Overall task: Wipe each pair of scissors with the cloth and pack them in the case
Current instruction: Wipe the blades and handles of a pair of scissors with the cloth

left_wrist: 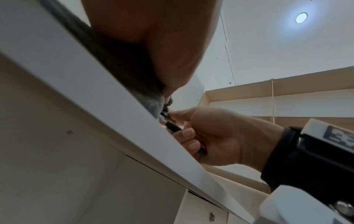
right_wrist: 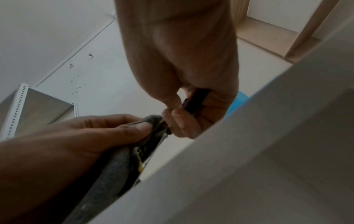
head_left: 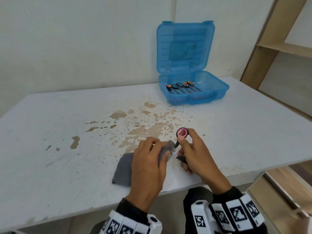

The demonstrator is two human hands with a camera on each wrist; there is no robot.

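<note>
Grey cloth (head_left: 125,168) pinched in the left hand (head_left: 148,164) wraps the blades of pink-handled scissors (head_left: 182,133) gripped by the right hand (head_left: 194,154) at the counter's (head_left: 59,115) near edge, blue case (head_left: 194,92) open far right.

No readable text or numbers; the wrist bands (head_left: 236,215) bear only black-and-white marker patterns.
</note>
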